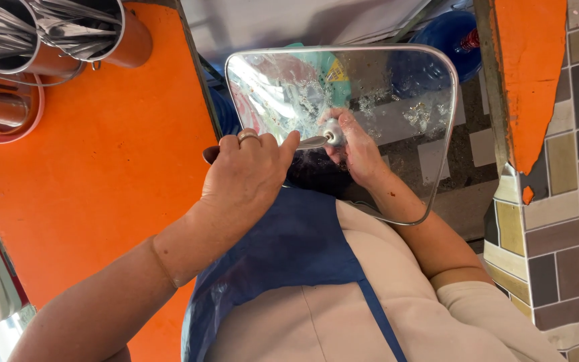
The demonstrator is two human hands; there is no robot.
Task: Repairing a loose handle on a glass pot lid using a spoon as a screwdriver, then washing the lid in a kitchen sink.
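Note:
A square glass lid [403, 80] with rounded corners and a metal rim is held flat in front of me, wet and smeared. My left hand [246, 177], with a ring on one finger, grips a metal utensil [309, 142] whose tip rests on the metal fitting [334, 136] at the lid's centre. My right hand [360, 153] is under the glass and shows through it, its fingers closed around the lid's knob at that same fitting. The knob itself is mostly hidden.
An orange surface [102, 167] runs along the left, with metal holders of cutlery [48, 30] at its top. A blue tub [450, 40] sits beyond the lid. Brown and grey tiles [571, 201] cover the right. I wear a blue apron [289, 248].

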